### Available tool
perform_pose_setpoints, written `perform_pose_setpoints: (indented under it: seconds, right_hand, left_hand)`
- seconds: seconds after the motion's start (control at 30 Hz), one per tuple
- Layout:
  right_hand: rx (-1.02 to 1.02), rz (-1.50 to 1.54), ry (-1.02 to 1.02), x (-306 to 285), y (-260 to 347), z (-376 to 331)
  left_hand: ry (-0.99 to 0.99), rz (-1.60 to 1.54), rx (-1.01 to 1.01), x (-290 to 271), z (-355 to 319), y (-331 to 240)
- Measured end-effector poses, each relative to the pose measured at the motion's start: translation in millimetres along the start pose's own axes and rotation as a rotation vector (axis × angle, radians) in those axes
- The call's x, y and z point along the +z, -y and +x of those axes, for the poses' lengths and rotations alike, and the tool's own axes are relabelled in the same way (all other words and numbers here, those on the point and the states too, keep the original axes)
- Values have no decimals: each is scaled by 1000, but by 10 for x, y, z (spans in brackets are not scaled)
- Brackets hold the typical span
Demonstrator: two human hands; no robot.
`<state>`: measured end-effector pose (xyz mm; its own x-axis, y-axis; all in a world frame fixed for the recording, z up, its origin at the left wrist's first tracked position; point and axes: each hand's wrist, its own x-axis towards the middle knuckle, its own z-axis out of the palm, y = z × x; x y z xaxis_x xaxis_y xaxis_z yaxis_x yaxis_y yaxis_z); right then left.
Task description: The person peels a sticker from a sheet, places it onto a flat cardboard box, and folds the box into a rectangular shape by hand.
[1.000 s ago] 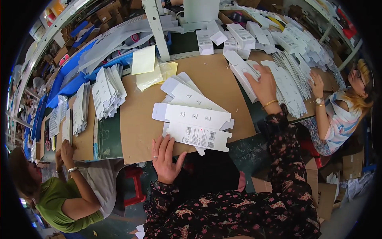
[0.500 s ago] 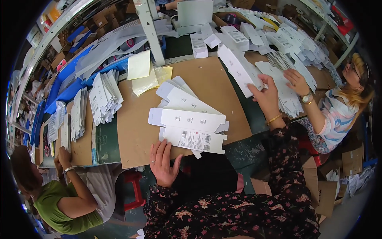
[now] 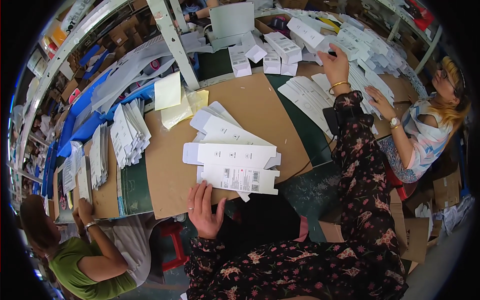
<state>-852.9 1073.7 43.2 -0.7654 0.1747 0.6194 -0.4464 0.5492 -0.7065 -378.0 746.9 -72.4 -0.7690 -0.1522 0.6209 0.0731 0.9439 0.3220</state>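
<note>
On the brown cardboard sheet in front of me lies a small fan of flat, unfolded white cartons [image 3: 240,155] with printed panels and pale flaps. My left hand [image 3: 205,210] rests at the near left corner of the top carton, fingers stretched out flat and gripping nothing. Far to the right, my right hand [image 3: 335,67] is raised with thumb and fingers apart. Just beyond its fingertips is a folded white box [image 3: 306,33], tilted, apparently free of the hand. Several other folded white boxes [image 3: 282,47] stand in a group to its left.
Flat carton stacks [image 3: 129,132] lie at left, beside a blue bin [image 3: 75,127]. Yellowish paper sheets [image 3: 167,92] sit near a white post [image 3: 172,42]. More flat cartons [image 3: 307,102] lie at right. Co-workers sit on both sides; a red stool [image 3: 172,245] is at lower left.
My right hand has moved away from me and let go of the white box, which is now farther back by the other boxes. My left hand stays at the carton's corner.
</note>
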Motion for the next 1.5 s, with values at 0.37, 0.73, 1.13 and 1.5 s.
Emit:
perform_pose_setpoints:
  seconds: [0.37,0.73,1.13,1.5]
  right_hand:
    - [226,369,552,-583,371,-1661]
    - [-67,232,839,-650,1381,-2539]
    - [-157,115,704,-588,1252,-2912]
    - [290,758,848,-859,2059,-3239]
  left_hand:
    - [6,10,-1,-24,-37,-2]
    - [45,-121,-19,-203,114,-152]
    - [93,-162,2,-98,-22,-218]
    - [245,-171,94,-892,343,-647]
